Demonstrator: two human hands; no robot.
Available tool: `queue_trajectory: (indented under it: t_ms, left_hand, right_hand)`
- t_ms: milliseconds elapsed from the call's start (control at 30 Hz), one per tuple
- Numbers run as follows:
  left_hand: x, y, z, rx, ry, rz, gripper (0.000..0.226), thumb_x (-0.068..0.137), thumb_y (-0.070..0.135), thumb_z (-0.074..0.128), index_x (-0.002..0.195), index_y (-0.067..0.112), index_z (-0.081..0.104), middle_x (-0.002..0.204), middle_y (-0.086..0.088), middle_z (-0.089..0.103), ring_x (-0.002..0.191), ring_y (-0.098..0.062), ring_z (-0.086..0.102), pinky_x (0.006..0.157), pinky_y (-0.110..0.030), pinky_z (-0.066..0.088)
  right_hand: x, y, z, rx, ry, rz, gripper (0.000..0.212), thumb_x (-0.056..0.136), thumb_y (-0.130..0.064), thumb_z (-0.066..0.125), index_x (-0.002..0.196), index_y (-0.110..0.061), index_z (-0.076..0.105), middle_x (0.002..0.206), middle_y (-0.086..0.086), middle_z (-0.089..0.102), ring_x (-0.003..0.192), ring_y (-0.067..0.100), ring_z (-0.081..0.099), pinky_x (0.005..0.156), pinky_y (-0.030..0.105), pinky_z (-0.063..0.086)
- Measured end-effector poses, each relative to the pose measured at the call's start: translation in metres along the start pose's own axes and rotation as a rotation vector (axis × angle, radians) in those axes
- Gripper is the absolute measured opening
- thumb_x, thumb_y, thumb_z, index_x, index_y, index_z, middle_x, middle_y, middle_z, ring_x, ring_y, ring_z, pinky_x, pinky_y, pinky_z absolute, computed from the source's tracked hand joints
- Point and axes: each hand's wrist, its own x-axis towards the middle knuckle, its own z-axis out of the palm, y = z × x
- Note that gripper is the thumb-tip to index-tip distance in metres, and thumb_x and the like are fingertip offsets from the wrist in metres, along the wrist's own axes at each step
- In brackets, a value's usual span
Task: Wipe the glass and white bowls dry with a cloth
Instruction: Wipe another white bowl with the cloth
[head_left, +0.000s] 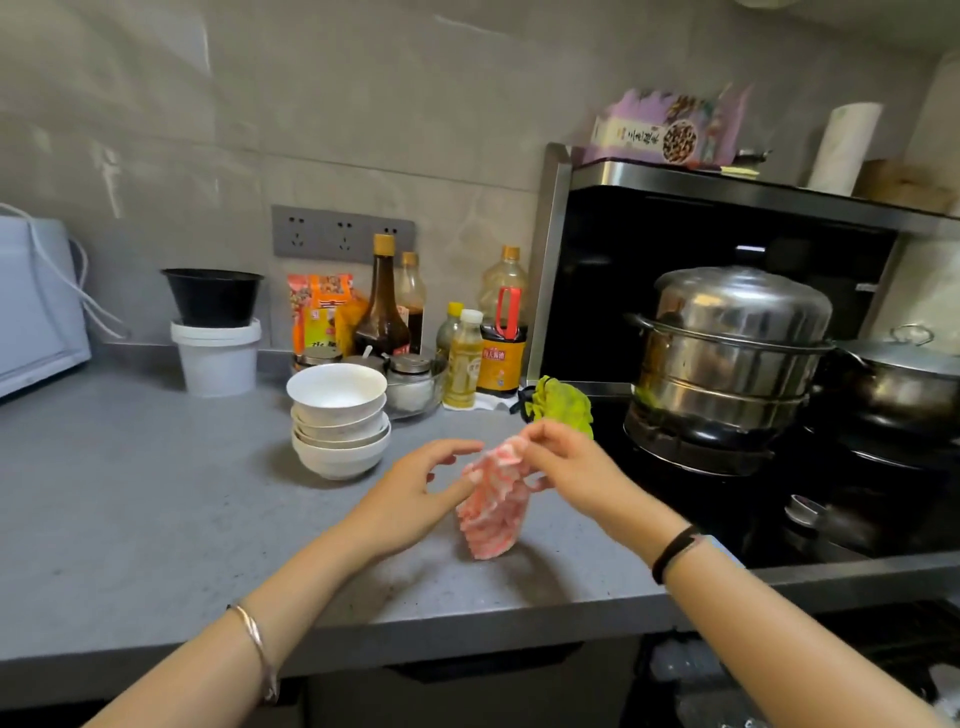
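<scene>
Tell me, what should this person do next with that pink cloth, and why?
Probably reach the left hand over to the topmost white bowl. The right hand pinches the pink cloth, which hangs bunched, and neither hand holds a bowl yet, so no wiping can start.

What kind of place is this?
Probably a home kitchen: a steel steamer pot on the stove, sauce bottles by the wall, white bowls stacked on the counter.
</scene>
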Motion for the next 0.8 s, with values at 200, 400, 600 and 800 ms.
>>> queue_trajectory:
  t_ms: [200, 400, 600, 800]
  left_hand:
    - [0.018, 0.03, -0.02, -0.221, 0.029, 0.093, 0.025, 0.088, 0.022, 0.067, 0.113, 0.024, 0.066, 0.108, 0.007, 0.07, 0.102, 0.0, 0.062, 0.091, -0.016, 0.047]
    - [0.031, 0.052, -0.047, -0.441, -0.028, -0.103, 0.017, 0.091, 0.032, 0.06, 0.09, 0.018, 0.069, 0.082, 0.003, 0.067, 0.077, -0.008, 0.061, 0.068, -0.021, 0.051]
    - [0.042, 0.051, -0.06, -0.427, -0.119, -0.122, 0.025, 0.087, 0.043, 0.062, 0.099, 0.021, 0.069, 0.097, 0.003, 0.073, 0.09, -0.015, 0.069, 0.078, -0.028, 0.051]
    - [0.038, 0.044, -0.067, -0.264, -0.366, -0.096, 0.01, 0.09, 0.03, 0.064, 0.09, 0.029, 0.074, 0.086, 0.008, 0.072, 0.077, -0.01, 0.062, 0.074, -0.024, 0.047]
  right_hand:
    - [0.015, -0.049, -0.028, 0.301, -0.148, 0.077, 0.013, 0.098, -0.016, 0.049, 0.102, -0.006, 0.058, 0.092, 0.01, 0.063, 0.082, 0.019, 0.061, 0.076, 0.028, 0.052]
    - [0.019, -0.066, -0.037, 0.489, -0.252, 0.181, 0.019, 0.094, -0.023, 0.057, 0.109, -0.011, 0.058, 0.089, 0.005, 0.066, 0.077, 0.015, 0.064, 0.07, 0.028, 0.054]
    - [0.024, -0.072, -0.035, 0.194, -0.216, 0.097, 0.035, 0.071, -0.033, 0.073, 0.099, -0.013, 0.065, 0.093, 0.005, 0.069, 0.084, 0.017, 0.07, 0.068, 0.024, 0.053]
    - [0.036, -0.082, -0.044, 0.26, -0.093, 0.029, 0.014, 0.091, -0.026, 0.061, 0.09, -0.012, 0.066, 0.083, 0.004, 0.069, 0.069, 0.014, 0.066, 0.06, 0.021, 0.054]
